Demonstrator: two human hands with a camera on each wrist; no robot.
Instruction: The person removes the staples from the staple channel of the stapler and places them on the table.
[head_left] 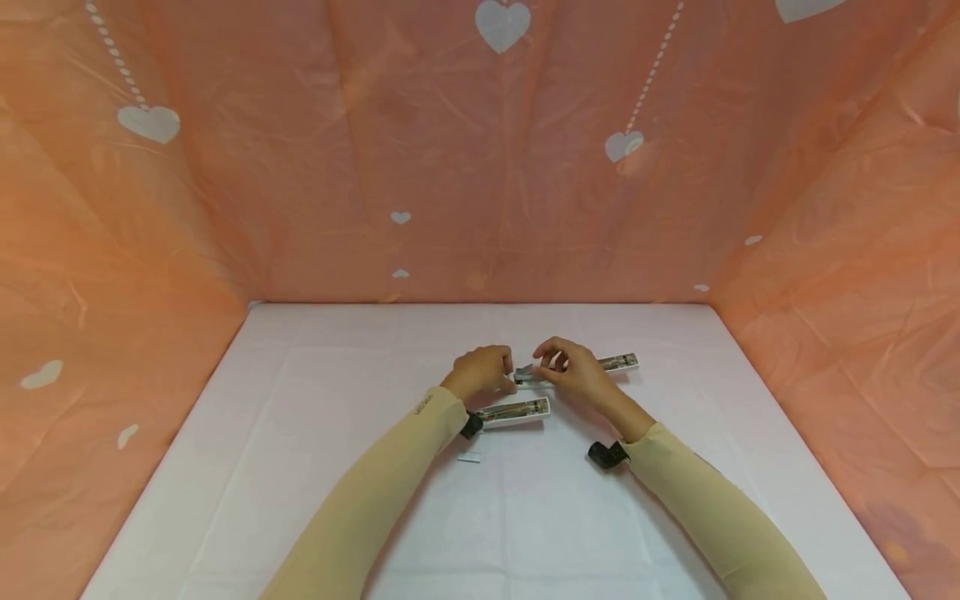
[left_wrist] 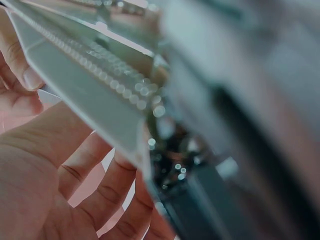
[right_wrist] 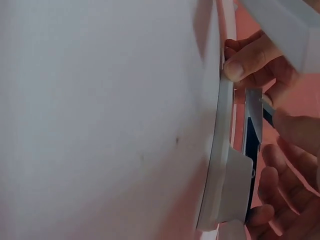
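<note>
An opened stapler (head_left: 619, 362), white with metal inside, lies at the back, partly hidden by my right hand (head_left: 576, 377). My left hand (head_left: 480, 372) grips its left end, the thumb (right_wrist: 237, 70) over the white base in the right wrist view. My right hand pinches a grey strip of staples (head_left: 524, 372) above that end; the fingertips are partly hidden. A second opened stapler (head_left: 516, 411) lies nearer, beside my left wrist. Its coil spring (left_wrist: 107, 75) shows blurred in the left wrist view, close to the camera.
A small pale-grey strip (head_left: 468, 457) of staples lies on the white tabletop (head_left: 555, 517), in front of the nearer stapler. Orange sheets (head_left: 480, 167) with white hearts stand behind the table and along both sides. Black wrist cameras (head_left: 606, 455) stick out beneath the sleeves.
</note>
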